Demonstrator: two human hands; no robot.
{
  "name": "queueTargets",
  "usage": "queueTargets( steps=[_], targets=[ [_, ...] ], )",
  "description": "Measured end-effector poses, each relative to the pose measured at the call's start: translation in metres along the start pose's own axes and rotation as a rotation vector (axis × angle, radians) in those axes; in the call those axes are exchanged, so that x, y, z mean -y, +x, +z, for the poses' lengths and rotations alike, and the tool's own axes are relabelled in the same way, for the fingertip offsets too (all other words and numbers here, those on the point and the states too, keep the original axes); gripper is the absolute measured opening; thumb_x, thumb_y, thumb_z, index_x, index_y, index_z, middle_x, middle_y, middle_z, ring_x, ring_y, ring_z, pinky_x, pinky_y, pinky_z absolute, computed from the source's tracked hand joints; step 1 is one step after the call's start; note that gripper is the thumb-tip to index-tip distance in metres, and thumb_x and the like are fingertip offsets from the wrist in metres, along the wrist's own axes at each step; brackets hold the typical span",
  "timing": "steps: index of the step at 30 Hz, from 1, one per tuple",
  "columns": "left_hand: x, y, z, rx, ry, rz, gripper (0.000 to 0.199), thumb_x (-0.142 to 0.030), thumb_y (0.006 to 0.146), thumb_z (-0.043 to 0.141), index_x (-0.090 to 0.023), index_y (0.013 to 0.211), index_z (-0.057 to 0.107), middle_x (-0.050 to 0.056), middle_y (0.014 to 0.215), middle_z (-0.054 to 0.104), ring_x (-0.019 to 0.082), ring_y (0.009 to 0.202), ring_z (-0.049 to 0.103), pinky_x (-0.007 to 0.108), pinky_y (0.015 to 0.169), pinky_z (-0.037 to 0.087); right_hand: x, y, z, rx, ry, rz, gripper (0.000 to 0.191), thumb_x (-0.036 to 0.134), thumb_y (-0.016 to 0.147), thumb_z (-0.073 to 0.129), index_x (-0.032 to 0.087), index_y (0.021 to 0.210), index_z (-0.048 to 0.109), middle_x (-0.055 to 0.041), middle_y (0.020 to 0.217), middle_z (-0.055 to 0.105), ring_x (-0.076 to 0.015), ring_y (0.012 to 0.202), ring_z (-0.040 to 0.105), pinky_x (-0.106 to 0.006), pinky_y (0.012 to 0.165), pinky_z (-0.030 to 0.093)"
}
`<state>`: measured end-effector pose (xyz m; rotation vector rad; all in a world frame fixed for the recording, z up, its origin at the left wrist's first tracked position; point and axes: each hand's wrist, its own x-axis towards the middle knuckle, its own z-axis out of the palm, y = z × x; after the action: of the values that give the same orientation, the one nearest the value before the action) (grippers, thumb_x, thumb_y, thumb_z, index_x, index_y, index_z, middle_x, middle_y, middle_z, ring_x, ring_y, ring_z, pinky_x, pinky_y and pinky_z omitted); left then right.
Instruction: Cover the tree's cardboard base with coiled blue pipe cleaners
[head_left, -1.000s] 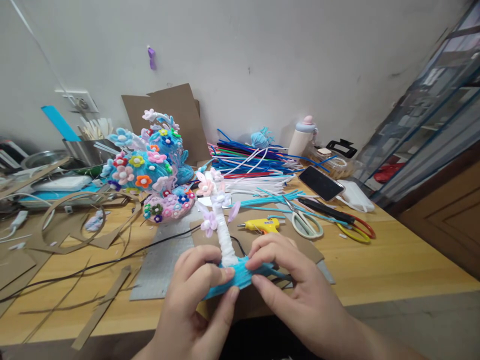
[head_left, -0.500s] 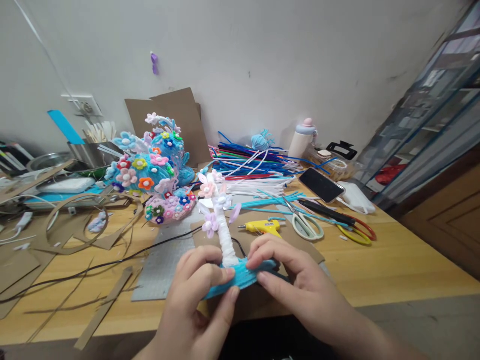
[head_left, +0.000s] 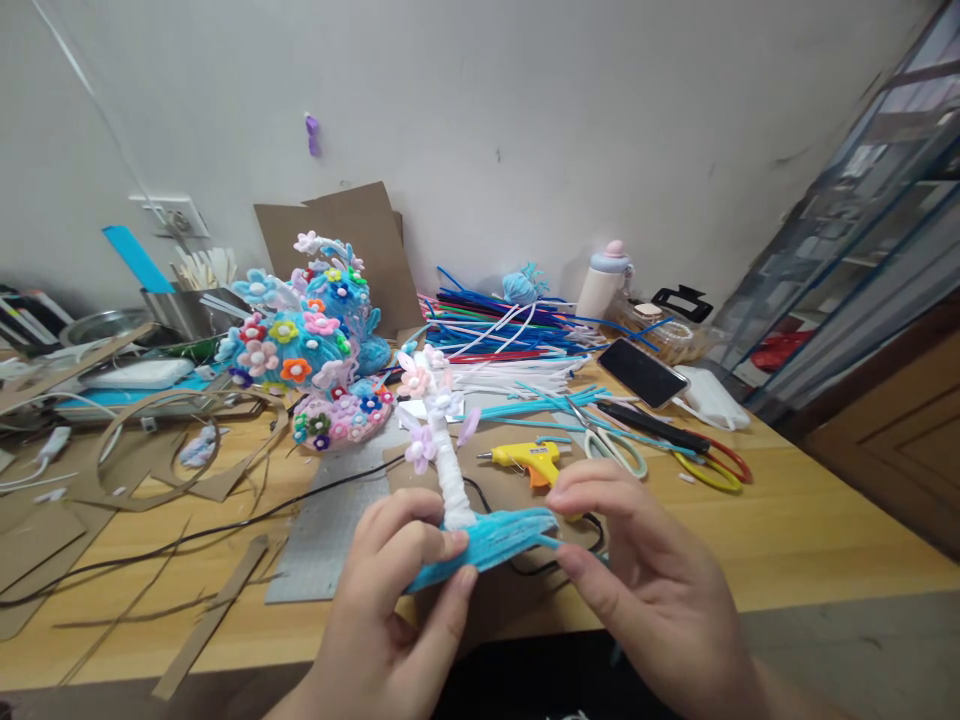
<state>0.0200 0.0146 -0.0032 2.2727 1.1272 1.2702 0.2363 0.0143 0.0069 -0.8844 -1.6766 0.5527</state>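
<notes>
My left hand pinches the left part of a flat blue fuzzy base. From the base rises a white wrapped stem with pink and lilac flowers on it. My right hand is at the base's right end, thumb and forefinger a little apart. A thin blue pipe cleaner sticks out from the base to the thumb tip; whether it is gripped is hard to make out. Just behind the right hand lies a yellow glue gun.
Scissors, pliers and a phone lie at the right. Pipe cleaners are heaped at the back beside a bottle. Flower-covered blue shapes stand at back left. A black cable crosses the table.
My right hand has moved right, off the top of the base, and its finger and thumb have parted. More of the base's right end and of the glue gun shows.
</notes>
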Motion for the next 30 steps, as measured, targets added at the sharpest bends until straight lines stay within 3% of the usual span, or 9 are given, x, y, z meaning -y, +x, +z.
queueTargets(
  steps=[3,6,9,14,19,30],
  targets=[
    [0.000,0.000,0.000,-0.006,0.000,-0.002,0.016,-0.012,0.087,0.056,-0.025,0.097,0.054,0.005,0.105,0.055,0.019,0.094,0.059,0.033,0.078,0.051,0.003,0.001,-0.007,0.043,0.164,0.097,0.036,0.012,0.089,0.055,0.037,0.112,0.065,-0.0025,0.108,0.062,-0.0229,0.106,0.059,-0.037,0.088,0.052],
    [0.001,0.000,0.000,-0.009,0.004,-0.003,0.016,-0.012,0.087,0.056,-0.025,0.097,0.054,0.005,0.105,0.056,0.019,0.093,0.059,0.033,0.077,0.051,0.005,0.005,-0.013,0.100,0.290,0.161,0.027,0.014,0.089,0.049,0.031,0.084,0.070,-0.0033,0.099,0.065,-0.0242,0.099,0.061,-0.037,0.081,0.052],
    [0.001,-0.001,-0.001,-0.009,0.002,-0.002,0.016,-0.012,0.088,0.055,-0.025,0.097,0.054,0.004,0.106,0.055,0.019,0.095,0.058,0.032,0.077,0.051,0.001,0.010,-0.017,0.070,0.391,0.195,0.025,0.019,0.087,0.056,0.024,0.062,0.058,-0.0026,0.076,0.060,-0.0218,0.078,0.058,-0.036,0.071,0.050],
    [0.000,-0.001,0.000,0.006,-0.010,-0.011,0.016,-0.011,0.088,0.054,-0.025,0.097,0.052,0.004,0.106,0.054,0.018,0.095,0.056,0.032,0.078,0.050,-0.010,0.016,-0.019,0.010,0.584,0.252,0.018,0.029,0.091,0.062,0.027,0.073,0.063,0.0023,0.059,0.052,-0.0175,0.063,0.050,-0.030,0.060,0.044],
    [0.001,-0.002,0.001,-0.005,-0.001,-0.010,0.016,-0.012,0.088,0.054,-0.025,0.097,0.052,0.004,0.107,0.053,0.018,0.100,0.055,0.032,0.079,0.049,-0.010,0.017,-0.024,0.020,0.688,0.310,0.018,0.035,0.098,0.052,0.028,0.083,0.057,0.0043,0.053,0.053,-0.0168,0.054,0.048,-0.031,0.059,0.042],
    [0.000,-0.003,0.000,-0.005,0.004,0.015,0.018,-0.011,0.088,0.054,-0.025,0.099,0.052,0.003,0.109,0.052,0.016,0.102,0.055,0.029,0.082,0.047,-0.010,0.009,-0.020,-0.028,0.447,0.257,0.015,0.039,0.100,0.052,0.026,0.092,0.056,0.0076,0.049,0.049,-0.0130,0.045,0.044,-0.028,0.051,0.037]
  ],
)
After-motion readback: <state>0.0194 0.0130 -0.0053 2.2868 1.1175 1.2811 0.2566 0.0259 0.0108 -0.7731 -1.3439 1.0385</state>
